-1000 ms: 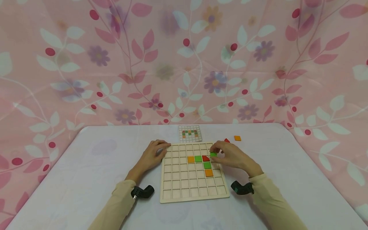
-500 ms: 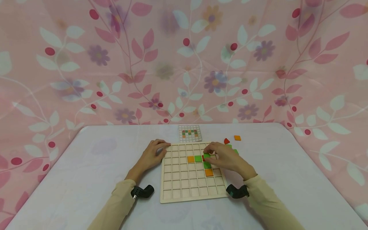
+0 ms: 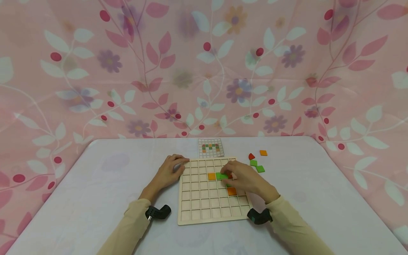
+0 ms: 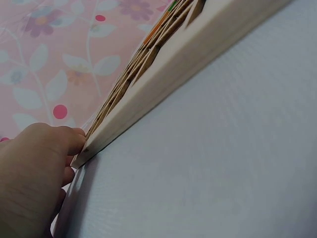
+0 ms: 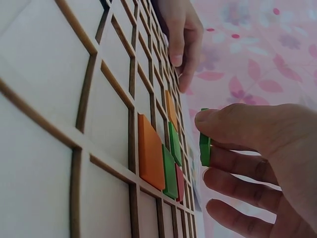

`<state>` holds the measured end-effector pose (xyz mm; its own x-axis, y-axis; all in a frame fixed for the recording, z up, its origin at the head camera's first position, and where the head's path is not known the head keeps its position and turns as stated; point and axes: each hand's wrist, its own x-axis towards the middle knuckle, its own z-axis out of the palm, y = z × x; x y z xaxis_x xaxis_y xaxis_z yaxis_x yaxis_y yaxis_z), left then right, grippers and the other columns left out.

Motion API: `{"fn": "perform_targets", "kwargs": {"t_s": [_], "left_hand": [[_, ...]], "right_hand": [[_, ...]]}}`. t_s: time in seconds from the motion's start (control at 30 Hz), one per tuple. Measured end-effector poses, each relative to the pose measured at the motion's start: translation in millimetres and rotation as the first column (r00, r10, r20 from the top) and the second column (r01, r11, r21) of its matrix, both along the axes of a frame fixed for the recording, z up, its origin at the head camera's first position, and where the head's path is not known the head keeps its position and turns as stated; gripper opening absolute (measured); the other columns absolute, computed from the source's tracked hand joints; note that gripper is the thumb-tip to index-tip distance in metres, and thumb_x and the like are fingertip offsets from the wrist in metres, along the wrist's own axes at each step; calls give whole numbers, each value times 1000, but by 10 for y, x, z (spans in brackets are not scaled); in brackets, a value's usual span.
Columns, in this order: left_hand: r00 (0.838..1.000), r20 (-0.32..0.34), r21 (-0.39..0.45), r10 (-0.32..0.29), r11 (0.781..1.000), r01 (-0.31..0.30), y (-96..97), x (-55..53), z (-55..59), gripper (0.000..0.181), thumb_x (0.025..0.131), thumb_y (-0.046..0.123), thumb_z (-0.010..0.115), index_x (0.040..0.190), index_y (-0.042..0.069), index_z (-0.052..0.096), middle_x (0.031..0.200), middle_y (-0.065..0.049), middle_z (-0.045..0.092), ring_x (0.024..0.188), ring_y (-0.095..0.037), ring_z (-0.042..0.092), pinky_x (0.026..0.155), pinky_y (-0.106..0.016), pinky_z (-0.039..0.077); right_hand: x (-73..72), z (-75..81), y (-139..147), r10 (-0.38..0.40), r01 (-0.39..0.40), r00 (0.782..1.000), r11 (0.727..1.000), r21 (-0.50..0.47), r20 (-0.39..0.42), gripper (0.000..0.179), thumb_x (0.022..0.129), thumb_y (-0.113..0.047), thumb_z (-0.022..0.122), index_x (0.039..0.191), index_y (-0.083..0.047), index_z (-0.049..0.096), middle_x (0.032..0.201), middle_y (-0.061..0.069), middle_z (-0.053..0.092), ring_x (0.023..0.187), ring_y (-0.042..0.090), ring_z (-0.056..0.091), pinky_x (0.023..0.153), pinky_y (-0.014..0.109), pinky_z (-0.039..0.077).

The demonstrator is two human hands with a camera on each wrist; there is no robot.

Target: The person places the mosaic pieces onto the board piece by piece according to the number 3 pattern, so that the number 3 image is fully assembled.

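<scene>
A pale wooden grid board [image 3: 205, 204] lies on the white table. At its far left corner my left hand [image 3: 168, 172] holds it, thumb at the side edge and fingers round the corner, as the left wrist view shows. My right hand [image 3: 245, 178] pinches a green square tile [image 5: 204, 144] between thumb and fingers, just above the board. Set into the cells are an orange tile [image 3: 211, 176], a second orange tile [image 3: 232, 191], green tiles [image 5: 170, 173] and a red tile [image 5: 179, 182]. The right hand partly covers the red one in the head view.
Beyond the board lies a pattern card [image 3: 211, 148] with a coloured grid. To the right are two loose green tiles [image 3: 260, 169], a red piece [image 3: 251, 156] and an orange tile [image 3: 263, 153]. A floral cloth [image 3: 204, 71] hangs behind the table.
My right hand has moved left over the board with the green tile, from the right-hand cells past the red tile. The loose green tiles have come into view. The left hand stays put.
</scene>
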<state>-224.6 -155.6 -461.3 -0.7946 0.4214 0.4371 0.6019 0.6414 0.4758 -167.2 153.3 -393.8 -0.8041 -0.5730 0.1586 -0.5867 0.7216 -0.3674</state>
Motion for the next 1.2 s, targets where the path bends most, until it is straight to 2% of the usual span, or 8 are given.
{"fn": "perform_targets", "kwargs": {"t_s": [0.2, 0.4, 0.6, 0.77, 1.2], "left_hand": [[1000, -6, -3, 1, 1000, -1, -4, -6, -9, 27, 92, 15, 60, 118, 14, 67, 117, -7, 60, 105, -25, 51, 89, -46, 44], [1000, -14, -3, -2, 1000, 2, -5, -6, -13, 27, 92, 15, 61, 118, 13, 67, 116, -7, 61, 104, -25, 51, 88, -45, 44], [1000, -15, -8, -1, 1000, 1, -4, -9, -14, 27, 92, 15, 60, 118, 14, 67, 117, -8, 60, 105, -25, 51, 89, -45, 44], [1000, -7, -10, 3, 1000, -3, -5, -8, -17, 27, 92, 15, 60, 118, 14, 67, 117, -7, 60, 105, -25, 51, 89, -45, 44], [1000, -4, -14, 3, 1000, -3, -13, -20, -21, 27, 93, 16, 59, 118, 15, 67, 118, -7, 60, 107, -26, 51, 91, -46, 44]], "right_hand": [[42, -10, -59, -22, 22, 1000, 1000, 20, 7, 24, 83, -31, 72, 104, -19, 68, 95, -9, 61, 87, 10, 55, 76, 26, 47], [76, -14, -99, -15, 15, 1000, 1000, 17, -1, 26, 84, -31, 71, 106, -18, 68, 101, -7, 63, 90, 11, 57, 79, 29, 48], [74, -48, -142, 13, -12, 999, 1000, 24, -52, 27, 83, -29, 73, 105, -17, 68, 101, -7, 63, 85, 9, 56, 75, 27, 48], [74, -90, -191, 42, -38, 995, 998, 40, -86, 26, 82, -30, 73, 104, -18, 67, 102, -8, 63, 90, 7, 56, 79, 28, 49], [87, -111, -285, 52, -50, 995, 998, 36, -80, 21, 82, -29, 74, 100, -18, 68, 97, -8, 63, 85, 7, 55, 73, 25, 48]]}}
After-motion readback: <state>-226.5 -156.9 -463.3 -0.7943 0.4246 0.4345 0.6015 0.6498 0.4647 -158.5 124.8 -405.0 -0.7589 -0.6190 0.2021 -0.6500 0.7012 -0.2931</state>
